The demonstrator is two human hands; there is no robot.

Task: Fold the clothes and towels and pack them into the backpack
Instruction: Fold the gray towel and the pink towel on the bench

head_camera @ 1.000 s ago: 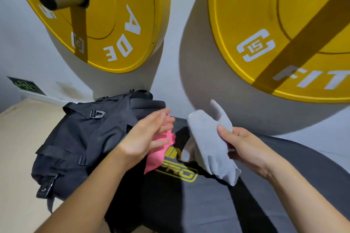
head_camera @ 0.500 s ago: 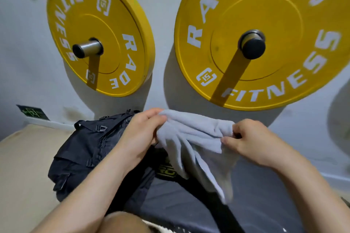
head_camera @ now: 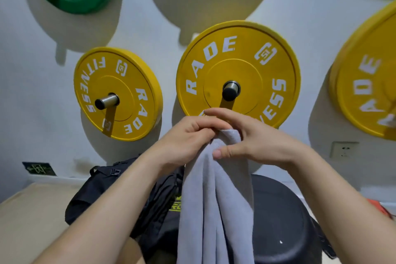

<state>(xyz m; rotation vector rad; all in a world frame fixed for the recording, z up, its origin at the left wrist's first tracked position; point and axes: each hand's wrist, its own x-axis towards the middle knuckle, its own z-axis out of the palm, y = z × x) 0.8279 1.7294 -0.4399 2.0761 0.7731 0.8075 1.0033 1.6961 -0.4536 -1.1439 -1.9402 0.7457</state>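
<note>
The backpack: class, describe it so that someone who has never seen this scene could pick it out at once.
Find the leftmost yellow weight plate on the white wall. Directly below it, on the tan surface, lies the backpack, just left of the hanging grey towel. Unlike the smooth, round black object right of the towel, it is soft black fabric with straps and buckles.

Bright, lit from above. Throws broad soft shadows below the weight plates (head_camera: 117, 94). Bends and smears toward the edges.
</note>
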